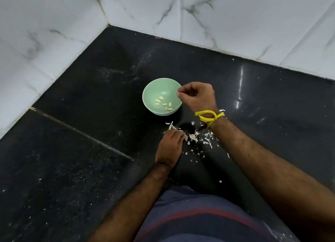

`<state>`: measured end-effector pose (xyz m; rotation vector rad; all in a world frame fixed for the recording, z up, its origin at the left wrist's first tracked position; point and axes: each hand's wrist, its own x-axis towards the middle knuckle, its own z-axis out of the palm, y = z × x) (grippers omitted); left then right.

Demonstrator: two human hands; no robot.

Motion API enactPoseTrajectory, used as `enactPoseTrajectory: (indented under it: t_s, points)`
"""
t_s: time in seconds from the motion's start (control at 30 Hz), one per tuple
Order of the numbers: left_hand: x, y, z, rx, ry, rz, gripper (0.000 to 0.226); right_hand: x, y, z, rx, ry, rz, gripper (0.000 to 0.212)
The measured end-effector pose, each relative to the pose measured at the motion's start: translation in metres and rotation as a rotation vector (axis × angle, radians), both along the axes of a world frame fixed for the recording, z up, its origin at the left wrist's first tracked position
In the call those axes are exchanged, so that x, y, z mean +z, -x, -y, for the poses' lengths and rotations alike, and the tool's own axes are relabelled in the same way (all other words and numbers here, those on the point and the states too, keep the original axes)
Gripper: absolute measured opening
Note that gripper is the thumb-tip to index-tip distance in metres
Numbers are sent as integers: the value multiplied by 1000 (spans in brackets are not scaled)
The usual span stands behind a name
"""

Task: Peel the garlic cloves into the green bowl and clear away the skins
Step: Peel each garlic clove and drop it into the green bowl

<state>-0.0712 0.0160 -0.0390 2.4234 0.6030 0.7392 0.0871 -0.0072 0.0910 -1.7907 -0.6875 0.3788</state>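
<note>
Resting our left hand curled on the skins, grip unclear; unpeeled clove just right of its fingertips. Further out, right hand pinched shut over the green bowl rim, contents hidden.

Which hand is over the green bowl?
The right hand, wearing the yellow wrist thread, is at the bowl's rim; the left hand is among the skins.

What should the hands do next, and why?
Probably the left hand should pick up the unpeeled clove lying by its fingertips. The right hand is at the green bowl rim, peeled cloves already lie inside, and skins litter the counter.
</note>
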Motion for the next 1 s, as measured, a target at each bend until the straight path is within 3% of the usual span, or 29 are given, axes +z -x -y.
enactPoseTrajectory:
  t_s: [0.13,0.3,0.43,0.7,1.0]
  points:
    - [2,0,-1,-15,-21,7,26,0,-1,-40,82,120,141,10]
    - [3,0,-3,0,-81,26,22,-8,-8,-43,7,142,110,9]
    - [1,0,-3,33,-104,37,5,-13,-10,-16,-58,106,59,8]
    - [4,1,0,62,-126,-7,15,-34,2,48,-122,134,-156,7]
    - [13,7,1,54,-47,-10,7,-52,-3,128,-366,218,-174,5]
